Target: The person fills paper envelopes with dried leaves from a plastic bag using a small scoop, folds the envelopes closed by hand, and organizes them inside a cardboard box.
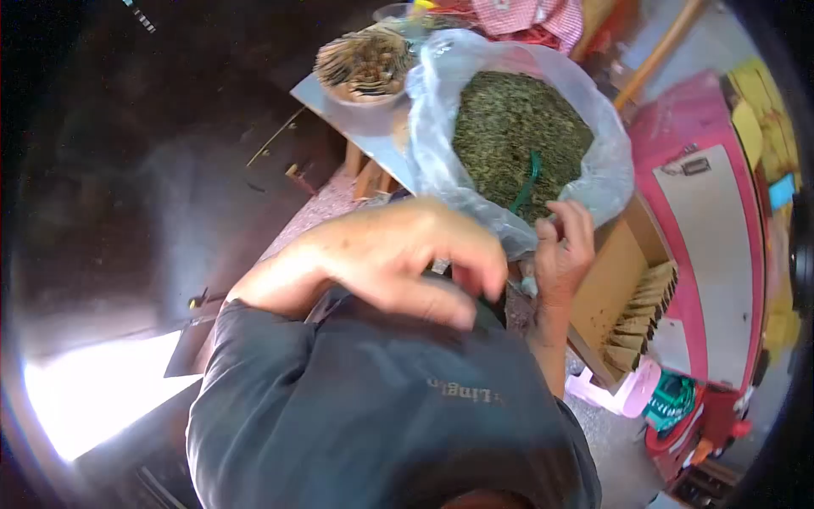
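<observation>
My left hand (407, 259) is over the front of my dark shirt (407, 407), slightly blurred, its thumb and bent fingers apart with nothing visible between them. To its right, my right hand (563, 254) is at the near rim of a clear plastic bag (437, 161), fingers curled towards the thumb; anything between the fingertips is too small to tell. Dry greenish flakes (517, 119) fill the bag, and a green strip (534, 174) lies on them.
A round container of bundled sticks or rolls (365, 66) stands on a pale board (309, 92) at the upper left. An open cardboard box (615, 284) with folded pieces is at the right, beside a pink and white cabinet (708, 212). Below it is a pink container (638, 390).
</observation>
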The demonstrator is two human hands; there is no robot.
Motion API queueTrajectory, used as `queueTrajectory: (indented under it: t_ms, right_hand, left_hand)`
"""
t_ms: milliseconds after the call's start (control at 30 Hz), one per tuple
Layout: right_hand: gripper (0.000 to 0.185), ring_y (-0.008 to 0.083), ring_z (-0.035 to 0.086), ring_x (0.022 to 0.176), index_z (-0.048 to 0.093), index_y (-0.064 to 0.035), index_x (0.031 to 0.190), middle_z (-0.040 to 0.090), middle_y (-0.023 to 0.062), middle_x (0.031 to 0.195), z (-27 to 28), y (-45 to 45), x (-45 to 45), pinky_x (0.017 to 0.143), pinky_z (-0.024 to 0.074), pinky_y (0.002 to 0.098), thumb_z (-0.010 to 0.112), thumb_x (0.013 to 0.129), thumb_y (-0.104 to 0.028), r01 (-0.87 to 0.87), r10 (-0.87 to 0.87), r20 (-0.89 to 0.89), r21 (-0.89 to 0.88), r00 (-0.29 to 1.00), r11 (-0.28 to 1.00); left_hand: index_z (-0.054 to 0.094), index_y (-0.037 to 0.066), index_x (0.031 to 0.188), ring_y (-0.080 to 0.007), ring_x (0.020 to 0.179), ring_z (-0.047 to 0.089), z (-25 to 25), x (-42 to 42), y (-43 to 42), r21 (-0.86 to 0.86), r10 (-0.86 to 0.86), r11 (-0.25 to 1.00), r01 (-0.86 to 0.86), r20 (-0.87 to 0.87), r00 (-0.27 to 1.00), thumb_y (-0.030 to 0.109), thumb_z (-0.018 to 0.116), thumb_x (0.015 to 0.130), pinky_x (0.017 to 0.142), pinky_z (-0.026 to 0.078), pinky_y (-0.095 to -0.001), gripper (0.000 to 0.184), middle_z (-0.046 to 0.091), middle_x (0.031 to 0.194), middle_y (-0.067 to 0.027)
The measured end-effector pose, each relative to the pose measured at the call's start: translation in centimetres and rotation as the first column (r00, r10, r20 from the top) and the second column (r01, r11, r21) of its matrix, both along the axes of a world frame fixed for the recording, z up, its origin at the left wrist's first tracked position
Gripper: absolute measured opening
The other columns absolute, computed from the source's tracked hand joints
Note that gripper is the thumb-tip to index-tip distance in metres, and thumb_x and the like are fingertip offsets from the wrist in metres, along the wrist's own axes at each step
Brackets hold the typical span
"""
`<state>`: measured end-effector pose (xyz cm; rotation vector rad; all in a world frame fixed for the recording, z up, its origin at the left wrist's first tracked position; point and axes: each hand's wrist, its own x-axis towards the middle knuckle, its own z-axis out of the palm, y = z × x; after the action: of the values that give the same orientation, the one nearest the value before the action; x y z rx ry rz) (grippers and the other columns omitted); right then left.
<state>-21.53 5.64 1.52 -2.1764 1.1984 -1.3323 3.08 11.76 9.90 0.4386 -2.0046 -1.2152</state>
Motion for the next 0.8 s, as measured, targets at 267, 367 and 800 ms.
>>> queueTrajectory:
  t_ms: [267,367,800]
  right_hand:
    - [0.018,0.0167,0.055,0.071,0.063,-0.0006,0.098,0.059,0.0105,0.098,-1.1,-0.2,-0.2,0.063,0.0459,0.0272,0.065,0.081,-0.004,-0.031,0.031,-0.010,-0.022,0.999,0.999]
    - [0.018,0.0195,0.058,0.077,0.064,-0.0017,0.098,0.060,0.0121,0.100,-1.2,-0.1,-0.5,0.064,0.0477,0.0280,0.065,0.081,-0.005,-0.033,0.032,-0.031,-0.042,0.999,0.999]
    - [0.018,0.0277,0.060,0.087,0.064,-0.0004,0.093,0.061,0.0144,0.095,-1.4,0.4,-0.6,0.074,0.0495,0.0332,0.062,0.075,0.002,0.008,-0.010,-0.079,-0.027,0.997,1.000]
  left_hand:
    - [0.065,0.001,0.088,-0.0276,0.068,0.064,-8.9,7.8,-3.7,-0.420,0.936,0.329,-0.846,0.265,0.232,0.012,0.067,0.081,0.062,0.050,-0.0341,0.013,0.064,0.078,-0.0149]
    - [0.067,0.005,0.089,-0.0342,0.077,0.064,-10.7,10.1,-4.9,-0.498,0.932,0.243,-0.832,0.357,0.059,0.014,0.065,0.081,0.068,0.051,-0.0396,0.013,0.066,0.084,-0.0162]
    - [0.067,0.009,0.088,-0.0303,0.090,0.060,-13.1,11.5,-8.9,-0.799,0.983,0.143,-0.583,0.185,-0.012,0.010,0.063,0.079,0.077,0.050,-0.0387,0.010,0.062,0.087,-0.0073]
